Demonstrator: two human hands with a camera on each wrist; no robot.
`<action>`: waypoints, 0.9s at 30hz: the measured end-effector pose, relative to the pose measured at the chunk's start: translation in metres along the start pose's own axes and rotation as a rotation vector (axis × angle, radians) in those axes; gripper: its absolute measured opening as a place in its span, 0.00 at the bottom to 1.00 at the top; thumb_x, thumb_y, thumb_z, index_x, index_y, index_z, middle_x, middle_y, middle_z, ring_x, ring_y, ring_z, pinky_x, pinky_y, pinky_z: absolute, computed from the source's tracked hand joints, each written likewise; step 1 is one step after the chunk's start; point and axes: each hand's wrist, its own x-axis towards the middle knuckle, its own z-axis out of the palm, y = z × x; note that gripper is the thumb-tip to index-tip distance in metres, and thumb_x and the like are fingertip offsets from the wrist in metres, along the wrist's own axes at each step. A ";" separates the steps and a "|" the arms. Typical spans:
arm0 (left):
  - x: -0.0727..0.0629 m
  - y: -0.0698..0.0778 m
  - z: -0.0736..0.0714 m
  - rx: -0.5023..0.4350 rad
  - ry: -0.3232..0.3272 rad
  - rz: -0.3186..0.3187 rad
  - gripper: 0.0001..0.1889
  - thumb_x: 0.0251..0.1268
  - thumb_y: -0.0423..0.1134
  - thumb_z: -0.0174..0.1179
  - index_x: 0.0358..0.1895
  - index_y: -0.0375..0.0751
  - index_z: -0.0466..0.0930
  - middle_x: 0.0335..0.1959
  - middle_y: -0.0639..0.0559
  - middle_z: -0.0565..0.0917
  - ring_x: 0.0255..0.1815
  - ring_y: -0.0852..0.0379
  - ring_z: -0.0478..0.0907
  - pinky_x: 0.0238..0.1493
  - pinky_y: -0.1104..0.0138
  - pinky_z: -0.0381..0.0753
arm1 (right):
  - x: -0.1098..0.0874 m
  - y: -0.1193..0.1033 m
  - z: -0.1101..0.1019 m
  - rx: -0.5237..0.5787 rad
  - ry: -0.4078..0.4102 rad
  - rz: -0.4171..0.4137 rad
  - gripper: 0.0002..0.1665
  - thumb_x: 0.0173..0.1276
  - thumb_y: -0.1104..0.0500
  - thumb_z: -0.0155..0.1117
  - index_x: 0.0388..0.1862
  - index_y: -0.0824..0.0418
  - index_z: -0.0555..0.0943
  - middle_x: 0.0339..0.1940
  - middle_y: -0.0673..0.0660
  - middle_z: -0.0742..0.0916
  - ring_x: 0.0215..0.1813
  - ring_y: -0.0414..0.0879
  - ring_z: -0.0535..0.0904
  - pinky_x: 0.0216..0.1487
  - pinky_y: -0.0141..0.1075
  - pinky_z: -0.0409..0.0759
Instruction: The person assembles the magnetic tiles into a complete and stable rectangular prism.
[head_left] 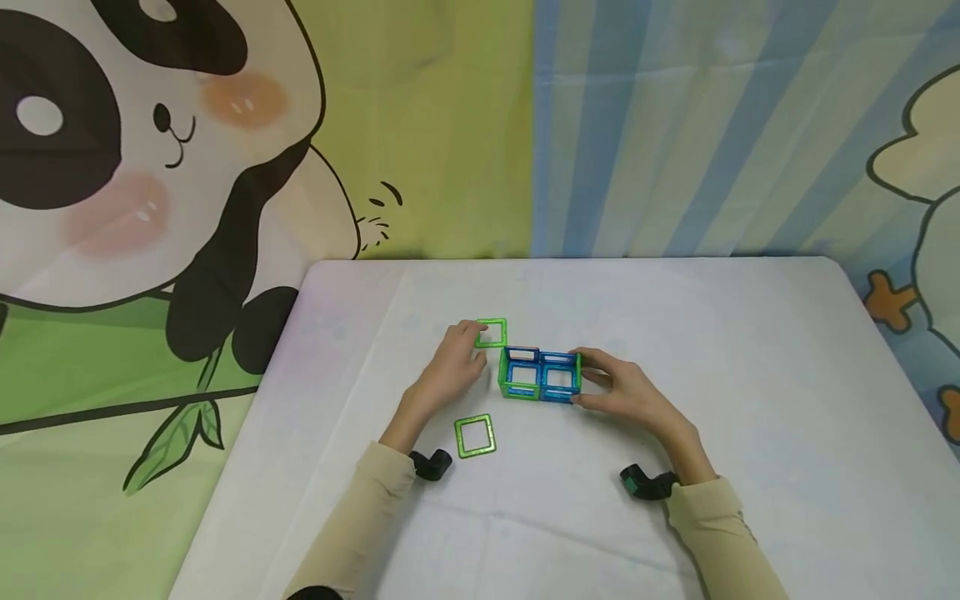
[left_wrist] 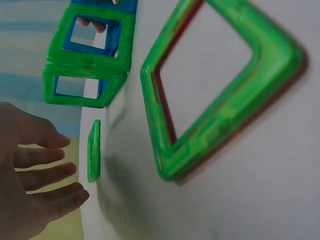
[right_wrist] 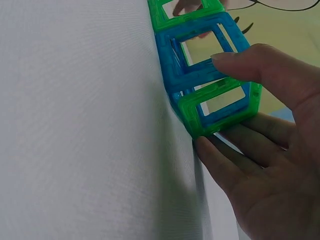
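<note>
A two-cell open box [head_left: 541,379] of blue and green square magnetic tiles stands on the table. My right hand [head_left: 626,392] holds its right end, the thumb [right_wrist: 235,65] on the near blue side and the other fingers at the green end and far corner. Just behind the box's left corner, a loose green square tile [head_left: 504,333] lies flat. My left hand [head_left: 450,367] reaches to that tile with fingers loosely extended, the fingertips overlapping its left edge in the head view. Nearer the front lies a second green square tile [head_left: 476,453], large in the left wrist view.
A white cloth [head_left: 570,517] covers the table, whose back edge meets a printed curtain [head_left: 420,125] with a panda on it. Black wrist cameras [head_left: 432,465] sit at both cuffs, close over the cloth.
</note>
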 end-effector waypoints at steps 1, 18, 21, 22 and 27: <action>0.004 -0.001 -0.001 0.055 -0.023 0.020 0.26 0.73 0.31 0.56 0.72 0.34 0.69 0.73 0.41 0.71 0.74 0.44 0.65 0.74 0.53 0.69 | 0.000 0.000 0.000 0.001 -0.002 -0.003 0.43 0.65 0.59 0.75 0.76 0.64 0.68 0.74 0.71 0.73 0.72 0.69 0.73 0.65 0.54 0.79; 0.041 0.006 0.003 0.497 -0.219 0.140 0.28 0.68 0.28 0.57 0.72 0.27 0.67 0.66 0.35 0.70 0.64 0.41 0.67 0.67 0.52 0.72 | -0.001 0.000 0.001 0.020 -0.001 0.001 0.42 0.64 0.59 0.76 0.74 0.63 0.69 0.74 0.69 0.74 0.72 0.69 0.73 0.66 0.54 0.78; 0.042 0.006 0.002 0.502 -0.218 0.120 0.25 0.67 0.27 0.59 0.67 0.26 0.70 0.61 0.35 0.71 0.59 0.42 0.67 0.62 0.53 0.75 | -0.001 -0.001 0.001 0.016 0.003 0.001 0.42 0.64 0.59 0.76 0.75 0.63 0.69 0.74 0.69 0.74 0.72 0.69 0.73 0.66 0.54 0.78; 0.042 0.006 0.002 0.495 -0.216 0.113 0.25 0.66 0.27 0.59 0.66 0.26 0.70 0.60 0.34 0.71 0.58 0.43 0.66 0.61 0.53 0.75 | -0.001 -0.001 0.000 0.015 0.003 0.002 0.43 0.64 0.59 0.76 0.75 0.63 0.69 0.74 0.69 0.74 0.72 0.69 0.73 0.66 0.54 0.77; 0.040 0.003 -0.002 0.429 -0.201 0.074 0.28 0.61 0.27 0.60 0.66 0.25 0.70 0.63 0.33 0.69 0.61 0.41 0.66 0.60 0.53 0.76 | -0.001 -0.001 0.000 0.009 0.005 0.001 0.43 0.63 0.58 0.76 0.75 0.62 0.69 0.74 0.69 0.75 0.72 0.68 0.74 0.67 0.54 0.77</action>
